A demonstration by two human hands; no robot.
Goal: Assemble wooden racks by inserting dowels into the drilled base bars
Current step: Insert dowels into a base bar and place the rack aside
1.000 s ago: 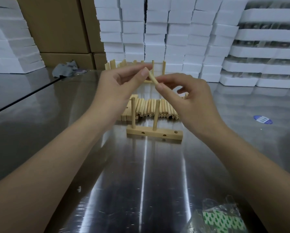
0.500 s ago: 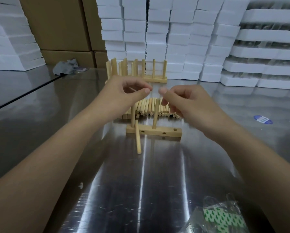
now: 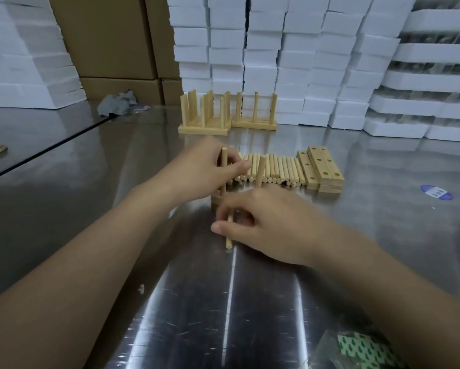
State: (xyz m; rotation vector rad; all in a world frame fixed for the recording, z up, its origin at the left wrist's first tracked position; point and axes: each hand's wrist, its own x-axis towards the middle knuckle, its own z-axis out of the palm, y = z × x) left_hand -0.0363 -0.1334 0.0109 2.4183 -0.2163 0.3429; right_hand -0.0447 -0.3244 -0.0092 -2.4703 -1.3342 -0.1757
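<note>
Left hand [image 3: 204,170] grips upright dowel [image 3: 224,155]; right hand [image 3: 271,230] pinches lying dowel [image 3: 228,242] on steel table [image 3: 170,315]; foam boxes [image 3: 276,49] stacked beyond.

worktop [image 3: 250,315]: brushed metal, glossy. dowels [image 3: 276,169], base bars [image 3: 324,166]: pale bare wood, smooth, matt. foam blocks [image 3: 276,62]: white, matt. cartons [image 3: 111,35]: brown cardboard, matt. rag [image 3: 117,103]: grey cloth. bag [image 3: 356,350]: clear plastic, shiny.
</note>
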